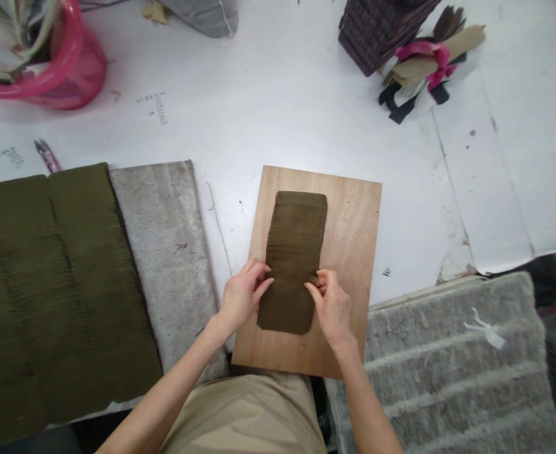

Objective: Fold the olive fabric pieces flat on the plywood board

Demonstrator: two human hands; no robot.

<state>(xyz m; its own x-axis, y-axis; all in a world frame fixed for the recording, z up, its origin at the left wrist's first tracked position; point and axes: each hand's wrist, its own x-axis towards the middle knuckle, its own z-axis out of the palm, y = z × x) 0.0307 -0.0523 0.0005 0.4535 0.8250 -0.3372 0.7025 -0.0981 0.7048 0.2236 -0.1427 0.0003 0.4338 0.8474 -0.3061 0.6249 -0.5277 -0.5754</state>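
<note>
The left hand (242,293) and right hand (333,306) cover short stretches of the side edges of the green cloth (287,302); how firmly the left fingers grip cannot be told. Both forearms (164,394) run out below. The frame's left edge cuts the green stack (17,284); its top edge crops the dark basket (377,31). The pink bucket (91,75) is cut at the corner, its contents blurred. The handwriting (159,108) is too small to read.
</note>
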